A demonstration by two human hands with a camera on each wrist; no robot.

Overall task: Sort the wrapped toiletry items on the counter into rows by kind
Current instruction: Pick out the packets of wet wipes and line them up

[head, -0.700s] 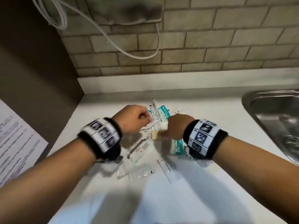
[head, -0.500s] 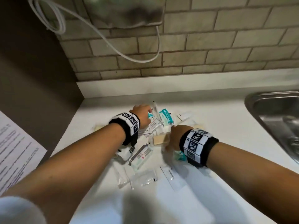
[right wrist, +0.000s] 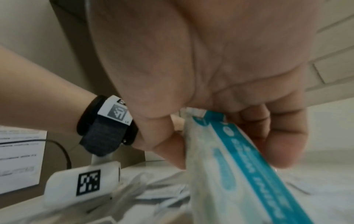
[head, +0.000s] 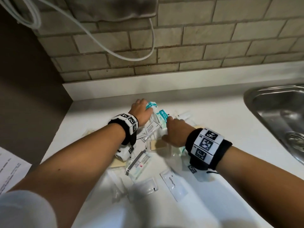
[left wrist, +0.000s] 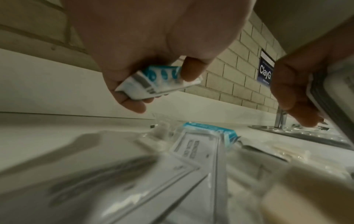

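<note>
I log one white counter [head: 222, 129], bearing a loose pile of wrapped toiletry packets. Nearer me than my gripping hands lie a flat toothpaste sachet [head: 173, 184], a clear barcoded packet [head: 138, 165] and a small clear pouch [head: 150, 186]. Beside my left grip lies a white printed sachet [head: 150, 129].

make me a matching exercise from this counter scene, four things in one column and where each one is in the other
Things:
1. small teal-and-white packet
2. long teal-striped packet
3. white toothpaste sachet
4. steel sink

Places:
A. lying flat on the counter at the near side of the pile
B. pinched in the left hand
C. set into the counter at the far right
D. held in the right hand

Pairs: 1-B, 2-D, 3-A, 4-C
</note>
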